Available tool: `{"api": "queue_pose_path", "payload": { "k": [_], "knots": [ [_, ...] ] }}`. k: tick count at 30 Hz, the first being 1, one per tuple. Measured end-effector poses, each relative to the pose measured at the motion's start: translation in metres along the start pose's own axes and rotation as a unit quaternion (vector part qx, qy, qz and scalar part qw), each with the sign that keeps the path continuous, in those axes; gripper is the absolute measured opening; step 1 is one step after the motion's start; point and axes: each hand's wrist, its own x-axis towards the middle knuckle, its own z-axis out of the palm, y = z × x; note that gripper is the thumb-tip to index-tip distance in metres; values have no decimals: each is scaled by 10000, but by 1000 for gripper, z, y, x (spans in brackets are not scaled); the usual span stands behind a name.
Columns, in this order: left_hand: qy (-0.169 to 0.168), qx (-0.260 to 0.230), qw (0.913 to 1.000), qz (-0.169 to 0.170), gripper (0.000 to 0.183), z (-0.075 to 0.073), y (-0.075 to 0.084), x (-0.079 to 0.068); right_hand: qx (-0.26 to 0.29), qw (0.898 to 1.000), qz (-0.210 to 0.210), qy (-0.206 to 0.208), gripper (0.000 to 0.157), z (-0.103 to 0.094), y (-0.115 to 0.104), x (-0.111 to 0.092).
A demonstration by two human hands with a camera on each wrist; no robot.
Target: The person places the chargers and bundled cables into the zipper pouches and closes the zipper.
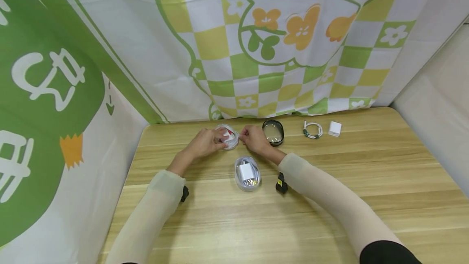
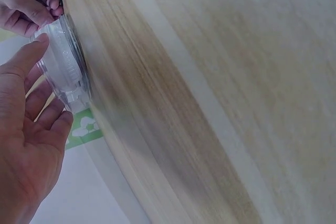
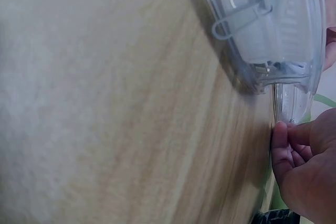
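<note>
My left hand (image 1: pixel 206 142) holds a small round clear zip pouch (image 1: pixel 231 141) near the table's back edge, thumb on one side and fingers on the other. Inside it are something white and a bit of red. My right hand (image 1: pixel 255 138) pinches the pouch's right edge between thumb and finger; what exactly lies in the pinch is hidden. In the right wrist view this hand (image 3: pixel 310 161) is at the pouch's end (image 3: pixel 292 100). Closer to me lies a second clear pouch (image 1: pixel 247 174) with a white charger plug and cable inside; its zipper pull (image 3: pixel 236 23) shows in the right wrist view.
A round black-rimmed case (image 1: pixel 273 133) lies just behind my right wrist. Further right are a coiled white cable (image 1: pixel 313 130) with a dark tie and a white charger block (image 1: pixel 335 128). A patterned curtain (image 1: pixel 293 84) hangs along the back edge of the wooden table (image 1: pixel 234 223).
</note>
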Motion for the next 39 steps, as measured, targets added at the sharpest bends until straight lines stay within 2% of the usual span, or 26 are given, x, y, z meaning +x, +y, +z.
{"api": "queue_pose_path", "payload": {
  "k": [8,17,21,27,34,39],
  "knots": [
    [-100,99,9995,-274,38,3,1,-1,135,9996,-204,-112,10,-1,3,0],
    [43,841,9958,-369,51,8,14,-3,491,9962,-550,-462,10,-2,11,-1],
    [82,976,9943,-433,56,12,20,-1,545,9941,-680,-651,9,-2,10,-2],
    [106,1016,9932,-559,55,17,21,1,647,9921,-767,-754,9,-2,10,-4],
    [330,1153,9908,-621,47,19,19,4,733,9913,-797,-754,9,-1,13,-5],
    [359,1317,9890,-575,43,17,18,4,756,9907,-875,-717,8,-1,14,-5]
  ]
}}
